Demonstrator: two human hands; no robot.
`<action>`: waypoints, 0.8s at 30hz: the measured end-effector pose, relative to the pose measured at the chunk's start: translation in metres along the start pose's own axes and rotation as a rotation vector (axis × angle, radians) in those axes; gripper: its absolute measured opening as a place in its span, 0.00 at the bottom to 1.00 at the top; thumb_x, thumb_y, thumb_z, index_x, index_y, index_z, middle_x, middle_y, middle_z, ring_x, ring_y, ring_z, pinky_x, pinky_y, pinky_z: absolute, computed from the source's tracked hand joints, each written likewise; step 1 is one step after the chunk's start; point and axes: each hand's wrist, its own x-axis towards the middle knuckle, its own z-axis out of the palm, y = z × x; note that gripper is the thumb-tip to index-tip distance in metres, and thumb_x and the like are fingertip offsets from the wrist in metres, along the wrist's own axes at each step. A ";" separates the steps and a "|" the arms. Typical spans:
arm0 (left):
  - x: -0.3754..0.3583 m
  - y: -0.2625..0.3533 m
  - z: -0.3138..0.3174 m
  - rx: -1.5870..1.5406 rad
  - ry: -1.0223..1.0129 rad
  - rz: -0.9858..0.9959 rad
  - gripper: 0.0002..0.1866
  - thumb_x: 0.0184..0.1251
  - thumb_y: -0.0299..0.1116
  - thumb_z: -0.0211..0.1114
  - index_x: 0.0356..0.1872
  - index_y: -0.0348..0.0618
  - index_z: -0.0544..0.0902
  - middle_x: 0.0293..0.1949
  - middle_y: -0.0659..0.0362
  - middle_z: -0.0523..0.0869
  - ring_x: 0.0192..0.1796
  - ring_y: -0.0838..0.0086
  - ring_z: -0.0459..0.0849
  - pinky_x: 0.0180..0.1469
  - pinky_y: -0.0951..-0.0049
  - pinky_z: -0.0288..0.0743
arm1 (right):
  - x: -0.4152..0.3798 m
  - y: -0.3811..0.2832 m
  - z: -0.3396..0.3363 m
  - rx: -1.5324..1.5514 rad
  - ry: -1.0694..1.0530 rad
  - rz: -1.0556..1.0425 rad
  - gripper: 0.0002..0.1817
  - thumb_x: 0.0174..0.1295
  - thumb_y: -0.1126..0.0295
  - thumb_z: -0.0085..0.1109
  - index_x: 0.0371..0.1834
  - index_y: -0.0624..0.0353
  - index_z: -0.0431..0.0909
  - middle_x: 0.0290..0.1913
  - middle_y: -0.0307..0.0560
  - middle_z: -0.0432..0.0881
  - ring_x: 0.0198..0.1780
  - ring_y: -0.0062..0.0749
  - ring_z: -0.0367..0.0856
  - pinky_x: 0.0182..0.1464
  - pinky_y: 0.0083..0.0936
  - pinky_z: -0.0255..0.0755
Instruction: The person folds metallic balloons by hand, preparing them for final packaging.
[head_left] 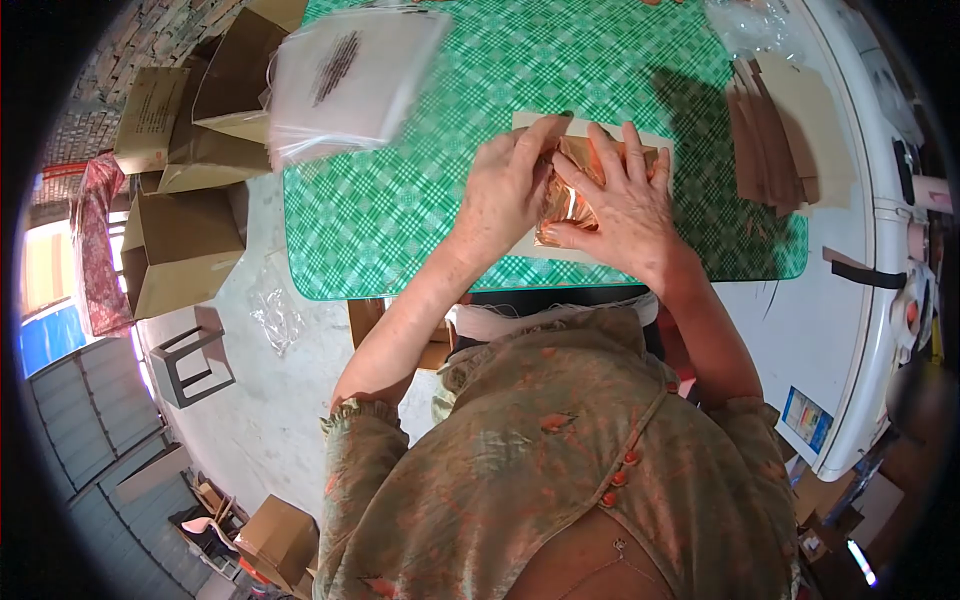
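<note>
A shiny copper-coloured foil sheet (572,207) lies on a cream card (530,119) on the green checked tablecloth (400,230). My right hand (625,205) rests flat over the foil with its fingers spread. At the left edge of the card is my left hand (508,185), its fingers bent together and its thumb and forefinger reaching toward the top edge. What these fingers pinch, if anything, is hidden. Both hands cover much of the foil.
Clear plastic bags (350,85) are stacked at the table's left. Brown strips (765,140) and cream sheets (815,120) lie at the right. Open cardboard boxes (185,240) and a grey stool (190,360) stand on the left. A white appliance (810,330) adjoins the right side.
</note>
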 end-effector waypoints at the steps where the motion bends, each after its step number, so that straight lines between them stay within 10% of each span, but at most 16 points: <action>1: 0.000 0.001 -0.001 -0.011 0.007 0.002 0.32 0.70 0.20 0.69 0.76 0.44 0.73 0.53 0.53 0.93 0.56 0.53 0.88 0.63 0.54 0.77 | 0.000 0.000 0.000 -0.008 0.001 -0.004 0.48 0.60 0.24 0.63 0.84 0.25 0.68 0.88 0.56 0.54 0.87 0.75 0.42 0.75 0.92 0.38; 10: 0.003 -0.004 -0.016 0.058 -0.095 -0.133 0.28 0.64 0.19 0.64 0.67 0.49 0.84 0.67 0.60 0.87 0.65 0.60 0.82 0.71 0.54 0.64 | -0.003 0.005 0.006 0.023 0.094 -0.065 0.48 0.58 0.27 0.67 0.83 0.26 0.70 0.87 0.55 0.56 0.87 0.72 0.44 0.75 0.90 0.37; 24: -0.003 -0.006 -0.014 0.122 -0.110 -0.113 0.24 0.64 0.20 0.66 0.62 0.47 0.88 0.64 0.65 0.90 0.68 0.64 0.80 0.70 0.57 0.62 | -0.022 -0.027 -0.004 0.107 0.175 -0.184 0.41 0.63 0.50 0.74 0.76 0.58 0.75 0.76 0.44 0.76 0.82 0.49 0.63 0.84 0.65 0.48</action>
